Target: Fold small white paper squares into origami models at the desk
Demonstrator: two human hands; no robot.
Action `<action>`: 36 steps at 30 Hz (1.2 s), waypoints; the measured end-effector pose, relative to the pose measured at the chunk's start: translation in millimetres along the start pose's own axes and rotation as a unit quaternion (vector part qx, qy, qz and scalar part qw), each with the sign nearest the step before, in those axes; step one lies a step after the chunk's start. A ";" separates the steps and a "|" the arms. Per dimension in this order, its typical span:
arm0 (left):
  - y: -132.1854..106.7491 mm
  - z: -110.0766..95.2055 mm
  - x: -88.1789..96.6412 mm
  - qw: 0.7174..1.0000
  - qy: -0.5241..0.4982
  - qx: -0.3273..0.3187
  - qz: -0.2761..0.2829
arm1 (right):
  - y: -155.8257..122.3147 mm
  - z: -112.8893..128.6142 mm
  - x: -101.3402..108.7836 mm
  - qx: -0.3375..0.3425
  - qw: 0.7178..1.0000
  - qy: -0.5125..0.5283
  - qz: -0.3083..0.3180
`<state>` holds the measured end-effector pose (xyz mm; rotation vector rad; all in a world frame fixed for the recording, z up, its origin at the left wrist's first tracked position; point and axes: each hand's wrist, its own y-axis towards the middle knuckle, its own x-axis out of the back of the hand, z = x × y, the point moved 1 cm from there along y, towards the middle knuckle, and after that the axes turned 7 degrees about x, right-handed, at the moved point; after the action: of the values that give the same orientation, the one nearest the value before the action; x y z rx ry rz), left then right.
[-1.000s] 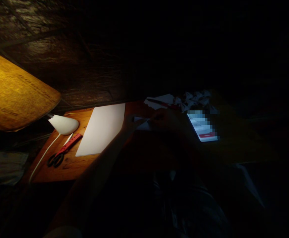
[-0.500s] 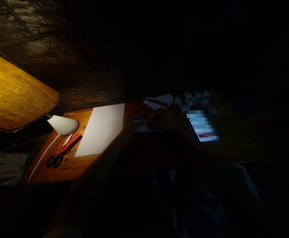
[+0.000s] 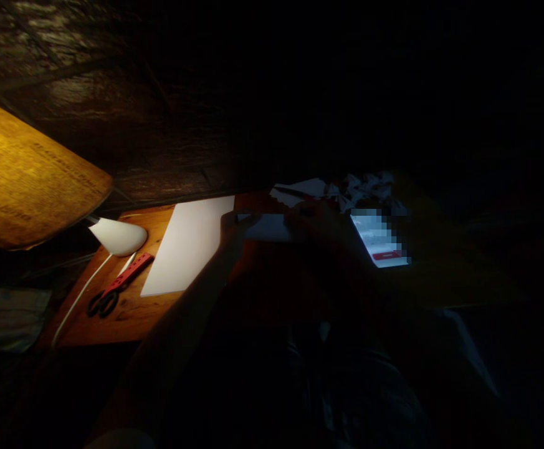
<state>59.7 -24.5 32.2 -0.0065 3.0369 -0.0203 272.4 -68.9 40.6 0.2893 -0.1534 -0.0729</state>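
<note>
The scene is very dark, lit only from the left. Over the middle of the wooden table [image 3: 131, 312], my left hand [image 3: 232, 226] and my right hand [image 3: 310, 219] each grip one end of a small white piece of paper [image 3: 268, 227]. The fingers of both hands are closed on it. My left forearm runs down to the lower left in shadow. A larger white sheet [image 3: 188, 243] lies flat just left of my left hand.
A lamp with a yellow shade [image 3: 28, 178] and white base [image 3: 118, 237] stands at the left, its white cord trailing down. Red-handled scissors [image 3: 119, 284] lie beside the sheet. A lit phone [image 3: 379, 240] lies right of my hands. Crumpled paper scraps [image 3: 346, 187] sit behind.
My hands have drawn apart, and the small paper between them now shows wider and flatter. My left hand has shifted slightly left, toward the large sheet.
</note>
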 end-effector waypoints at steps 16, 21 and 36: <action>8.2 -3.8 7.6 0.998 -0.051 -0.017 -0.013 | 5.8 -23.9 4.7 -0.031 0.995 0.074 -0.066; 8.8 -5.6 8.0 0.998 -0.053 -0.030 0.002 | 5.4 -19.9 3.8 -0.002 0.995 0.064 -0.076; 9.3 -0.4 9.4 0.999 -0.028 -0.044 -0.003 | 7.9 -16.6 9.1 0.007 0.986 0.080 -0.147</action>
<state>50.3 -15.3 31.5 -0.0235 2.9800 0.1108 284.4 -57.6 28.5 0.3285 0.0498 -0.3400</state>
